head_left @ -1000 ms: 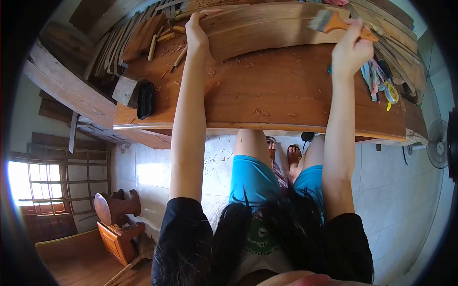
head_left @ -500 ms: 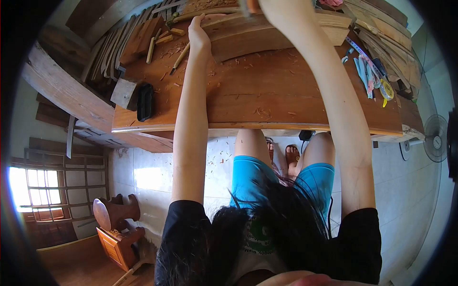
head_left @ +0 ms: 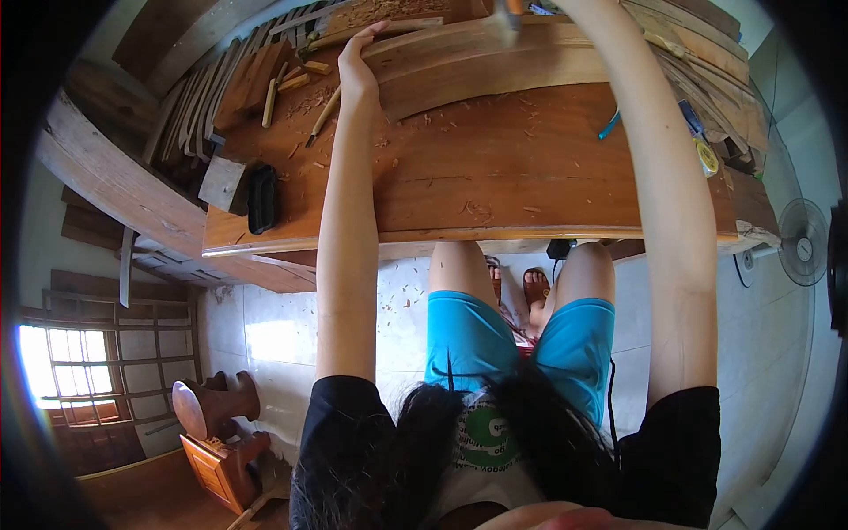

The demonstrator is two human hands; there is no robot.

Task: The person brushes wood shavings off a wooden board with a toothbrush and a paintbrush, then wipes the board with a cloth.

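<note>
My left hand (head_left: 359,66) is at the left end of a thick curved board (head_left: 495,69), its fingers wrapped over the board's upper edge. Above the board, near the top of the view, is a motion-blurred tool (head_left: 508,25) with an orange part. My right forearm reaches up past the board's right side and leaves the view at the top, so the right hand is cut off. Close to my left wrist, a thin wooden-handled tool (head_left: 324,117) lies on the brown worktable (head_left: 512,190) among wood shavings.
Stacked wood strips (head_left: 190,110) stand at the left, more planks (head_left: 698,53) at the right. A black tray (head_left: 262,199) sits beside a wood block (head_left: 224,183). A yellow tape measure (head_left: 706,157) lies right of my right forearm. A fan (head_left: 802,241) stands at far right.
My right arm has moved to the right, now covering much of the cloth items there. The blurred tool has shifted right, and the right hand has passed out of view.
</note>
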